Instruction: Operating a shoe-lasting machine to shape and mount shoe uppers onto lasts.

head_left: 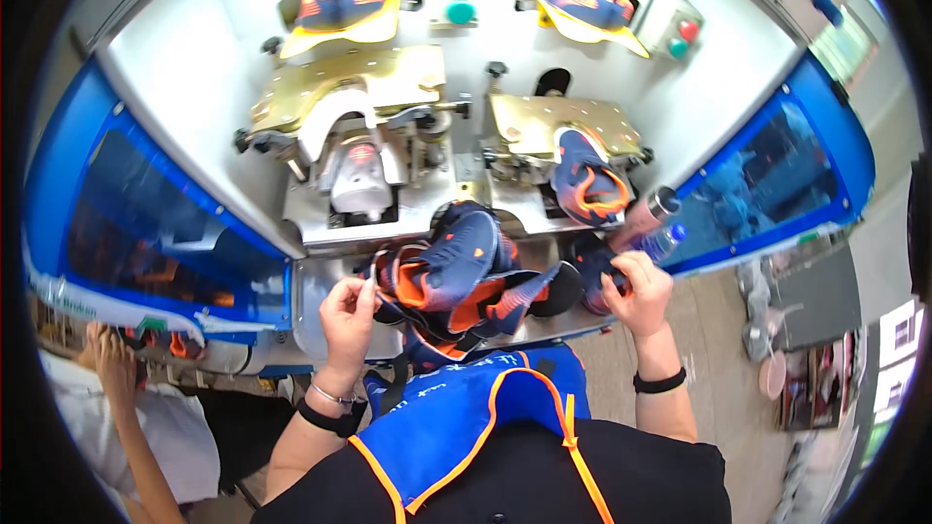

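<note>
A pile of navy and orange shoe uppers (451, 277) lies in front of me at the machine's front edge. At its left side my left hand (349, 318) is closed in a pinch, its fingertips against the edge of one upper. To the right, my right hand (641, 296) is closed, thumb and fingers together beside a dark navy upper (592, 277); what is between them is too small to tell. Another navy upper with an orange collar (592, 189) sits on the right station. On the left station a metal shoe form (361, 180) stands bare.
Brass-coloured plates (374, 73) top both stations, with yellow-edged uppers (342, 5) above. A metal flask (649, 218) and a blue-capped bottle (663, 245) stand right of the pile. Blue-framed doors (175, 233) flank the machine. Another person's hand (112, 359) is at the left.
</note>
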A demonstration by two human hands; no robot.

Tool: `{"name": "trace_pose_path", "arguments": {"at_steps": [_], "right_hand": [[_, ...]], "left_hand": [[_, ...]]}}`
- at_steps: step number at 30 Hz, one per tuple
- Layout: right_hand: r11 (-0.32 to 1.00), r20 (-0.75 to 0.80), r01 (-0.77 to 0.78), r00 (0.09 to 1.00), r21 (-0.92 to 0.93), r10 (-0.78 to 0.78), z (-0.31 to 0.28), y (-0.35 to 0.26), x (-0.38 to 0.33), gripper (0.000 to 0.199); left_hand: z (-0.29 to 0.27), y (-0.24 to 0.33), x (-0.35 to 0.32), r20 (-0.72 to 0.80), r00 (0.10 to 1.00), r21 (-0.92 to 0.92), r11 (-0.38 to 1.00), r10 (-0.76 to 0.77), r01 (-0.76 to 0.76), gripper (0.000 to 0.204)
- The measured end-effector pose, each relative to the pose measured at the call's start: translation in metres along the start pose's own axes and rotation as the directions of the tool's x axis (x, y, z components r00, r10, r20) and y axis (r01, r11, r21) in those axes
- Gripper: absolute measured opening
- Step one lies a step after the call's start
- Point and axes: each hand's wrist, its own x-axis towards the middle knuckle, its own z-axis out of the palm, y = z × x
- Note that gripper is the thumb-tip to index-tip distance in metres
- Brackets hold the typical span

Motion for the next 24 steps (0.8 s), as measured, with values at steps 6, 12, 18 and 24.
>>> {"name": "trace_pose_path", "arguments": {"at_steps": [6,12,18,24], "right_hand": [[0.799,-0.118,0.594,0.803,0.096,-0.584,0.073,-0.094,0.204,0.011],[0.956,0.055,0.291,0.955,0.043,-0.293,0.162,-0.159,0.389,0.043],[0.974,0.185,0.086,0.975,0.208,-0.125,0.195,-0.169,0.408,0.039],[0.967,0.051,0.124,0.989,0.22,-0.138,0.174,-0.182,0.321,0.02]], "left_hand": [[-0.012,0.036,0.006,0.055,0.986,0.088,0.983,0.156,-0.16,0.014],[-0.029,0.057,-0.018,0.173,0.978,0.102,0.986,0.116,-0.135,0.013],[-0.061,0.037,-0.027,0.143,0.99,0.071,0.997,-0.019,0.009,0.017],[-0.064,0.021,-0.009,0.233,0.958,-0.264,0.937,-0.169,0.23,0.02]]}}
